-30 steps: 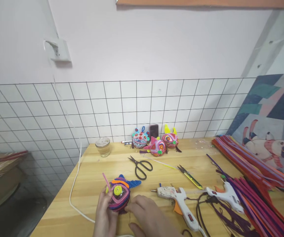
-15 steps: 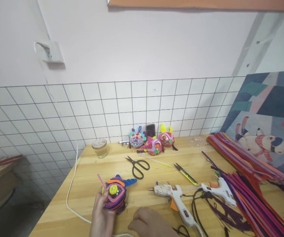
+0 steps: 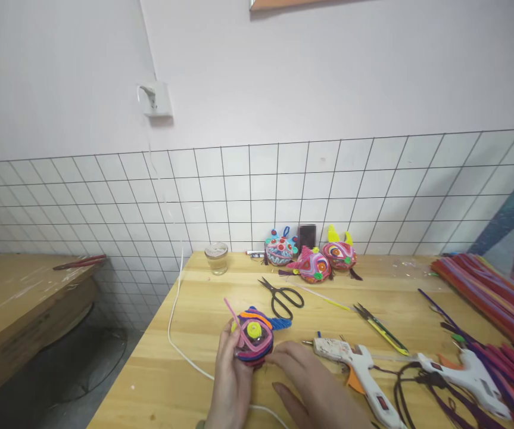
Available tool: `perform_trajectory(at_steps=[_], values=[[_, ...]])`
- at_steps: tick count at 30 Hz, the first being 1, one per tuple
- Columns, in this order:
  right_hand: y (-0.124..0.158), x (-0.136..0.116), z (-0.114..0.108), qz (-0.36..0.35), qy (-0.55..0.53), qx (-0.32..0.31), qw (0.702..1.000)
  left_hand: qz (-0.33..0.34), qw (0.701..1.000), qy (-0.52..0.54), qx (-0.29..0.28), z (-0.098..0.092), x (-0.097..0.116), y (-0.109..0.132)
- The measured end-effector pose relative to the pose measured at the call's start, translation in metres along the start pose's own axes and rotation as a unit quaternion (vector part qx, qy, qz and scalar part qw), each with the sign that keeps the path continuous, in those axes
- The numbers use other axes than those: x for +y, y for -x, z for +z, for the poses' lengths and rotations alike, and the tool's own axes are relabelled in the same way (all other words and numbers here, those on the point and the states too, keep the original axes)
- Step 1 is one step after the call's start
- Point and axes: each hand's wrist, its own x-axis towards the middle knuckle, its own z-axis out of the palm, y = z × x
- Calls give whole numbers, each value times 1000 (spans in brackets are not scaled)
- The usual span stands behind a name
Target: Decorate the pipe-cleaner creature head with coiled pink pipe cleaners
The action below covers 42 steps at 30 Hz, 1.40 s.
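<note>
My left hand [image 3: 231, 369] is closed around a round pipe-cleaner fish ornament [image 3: 255, 341]. It is wrapped in purple, pink, orange and blue, with a yellow disc for an eye and a blue fin sticking out to the right. A loose pink pipe-cleaner end rises from its upper left. My right hand [image 3: 312, 384] has its fingertips at the ornament's lower right side, thumb held apart; contact is hard to make out. Black scissors [image 3: 281, 296] lie just behind the ornament. A white glue gun [image 3: 355, 369] rests to the right of my right hand.
Three finished ornaments, one blue [image 3: 280, 250], stand at the back by a dark phone-like object [image 3: 307, 237]. Also on the table are a glass cup [image 3: 217, 260], a yellow cutter [image 3: 382, 329], a second glue gun [image 3: 466, 375], bundled pipe cleaners [image 3: 493, 298] and a white cord [image 3: 177, 333].
The camera view has turned left. My right hand has come up from the table to the ornament's lower right side. My left hand still holds the ornament.
</note>
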Motion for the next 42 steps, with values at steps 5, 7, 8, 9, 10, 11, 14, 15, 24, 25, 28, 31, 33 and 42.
perform_trajectory(at_steps=[5, 7, 8, 9, 10, 11, 14, 15, 24, 25, 28, 31, 33, 42], values=[[-11, -4, 1, -4, 7, 60, 998, 3, 1000, 3, -13, 0, -1, 4], [-15, -2, 3, -5, 13, 70, 997, 0, 1000, -5, -15, 0, -1, 5], [-17, -1, 5, -8, 19, 72, 997, -3, 1000, -9, -17, 0, -1, 6], [-18, 0, 6, -12, 26, 72, 997, -5, 1000, -14, -16, 1, -1, 7], [-20, 2, 7, -17, 34, 71, 997, -7, 1000, -19, -16, 1, -1, 7], [-21, 3, 8, -22, 42, 69, 997, -9, 1000, -24, -16, 1, -1, 8], [-26, 8, 10, -30, 57, 58, 996, -14, 999, -31, -18, 1, -2, 8], [-28, 9, 10, -29, 59, 53, 996, -14, 999, -31, -17, 1, -3, 7], [-45, 19, 7, -52, 74, -43, 995, -11, 999, -29, 10, 3, 2, 3], [-48, 21, 5, -76, 87, -52, 992, -11, 1000, -26, 8, 2, 2, 3], [-56, 27, 1, -147, 134, -68, 978, 2, 1000, -14, -19, -1, 2, 0], [-64, 31, 0, -205, 164, -61, 963, 30, 999, -4, -35, -6, 1, -4], [-69, 34, 3, -241, 171, -48, 954, 42, 999, -12, -27, -7, 1, -6], [-72, 32, 5, -227, 47, -53, 971, 91, 994, -40, 34, -7, 10, -11]])
